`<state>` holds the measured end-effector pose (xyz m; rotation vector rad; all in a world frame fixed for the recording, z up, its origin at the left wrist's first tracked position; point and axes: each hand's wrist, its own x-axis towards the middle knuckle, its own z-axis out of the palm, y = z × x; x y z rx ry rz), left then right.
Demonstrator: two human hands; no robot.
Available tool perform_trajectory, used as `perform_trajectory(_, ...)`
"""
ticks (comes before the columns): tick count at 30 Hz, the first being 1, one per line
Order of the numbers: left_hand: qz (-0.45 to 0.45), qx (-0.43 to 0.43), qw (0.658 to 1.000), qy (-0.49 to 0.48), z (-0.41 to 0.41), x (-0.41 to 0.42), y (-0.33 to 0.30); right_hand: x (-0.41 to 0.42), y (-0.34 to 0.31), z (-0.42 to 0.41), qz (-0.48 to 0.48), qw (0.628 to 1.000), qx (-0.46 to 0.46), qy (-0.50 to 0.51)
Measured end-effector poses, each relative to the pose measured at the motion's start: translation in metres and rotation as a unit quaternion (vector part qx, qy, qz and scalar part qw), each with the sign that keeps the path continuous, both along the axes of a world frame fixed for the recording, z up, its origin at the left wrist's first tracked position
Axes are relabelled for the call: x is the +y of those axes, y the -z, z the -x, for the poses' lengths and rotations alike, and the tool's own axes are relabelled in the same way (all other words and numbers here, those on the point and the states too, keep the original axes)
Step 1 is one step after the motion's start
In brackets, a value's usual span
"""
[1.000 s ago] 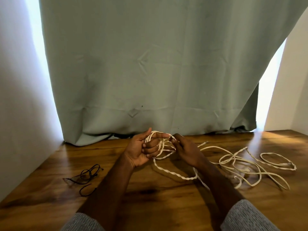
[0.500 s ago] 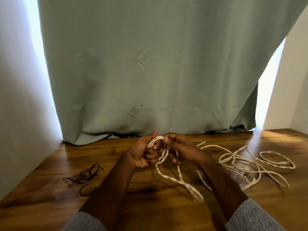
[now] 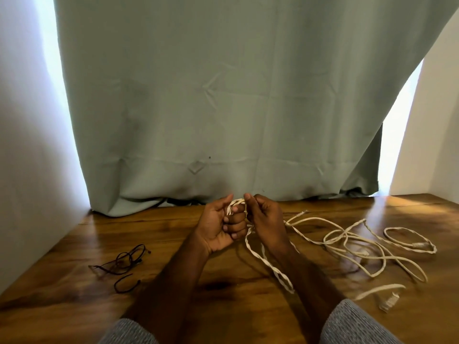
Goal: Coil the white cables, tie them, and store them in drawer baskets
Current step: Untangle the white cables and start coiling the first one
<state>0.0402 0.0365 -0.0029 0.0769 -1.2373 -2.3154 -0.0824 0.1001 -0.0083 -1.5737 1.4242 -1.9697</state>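
Observation:
My left hand (image 3: 221, 223) grips a small coil of white cable (image 3: 236, 203), its fingers curled round the loops above the wooden table (image 3: 74, 289). Close against it, my right hand (image 3: 264, 217) pinches the same cable near the top of the coil. A twisted length of this cable (image 3: 268, 265) hangs from my hands down to the table between my forearms. To the right, more white cable (image 3: 372, 242) lies in loose tangled loops. A clear plug end (image 3: 390, 301) rests near my right sleeve.
Thin black ties (image 3: 124, 260) lie on the table at the left, one curved piece (image 3: 126, 284) a little nearer. A grey-green curtain (image 3: 223, 95) hangs behind the table. White walls close in on both sides.
My right hand has come up against my left at the top of the coil. The twisted tail has swung nearer, and a plug end has slid into view at the right.

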Motion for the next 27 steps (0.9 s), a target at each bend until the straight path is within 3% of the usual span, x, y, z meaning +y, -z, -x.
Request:
perform_trajectory(6, 0.005, -0.027, 0.999, 0.018, -0.005, 0.002, 0.0, 0.01, -0.001, 0.007, -0.023, 0.996, -0.035, -0.074)
perform_trajectory(17, -0.001, -0.008, 1.0, 0.017, -0.002, 0.003, -0.003, 0.01, -0.006, 0.001, -0.013, 0.999, -0.01, -0.046)
perform_trajectory(24, -0.008, 0.061, 0.997, -0.045, 0.003, -0.001, -0.007, 0.012, -0.001, 0.013, -0.121, 0.964, -0.153, -0.181)
perform_trajectory(27, -0.005, 0.067, 0.993, -0.096, 0.0, -0.004, -0.01, 0.01, -0.006, 0.028, -0.228, 0.941, -0.106, -0.227)
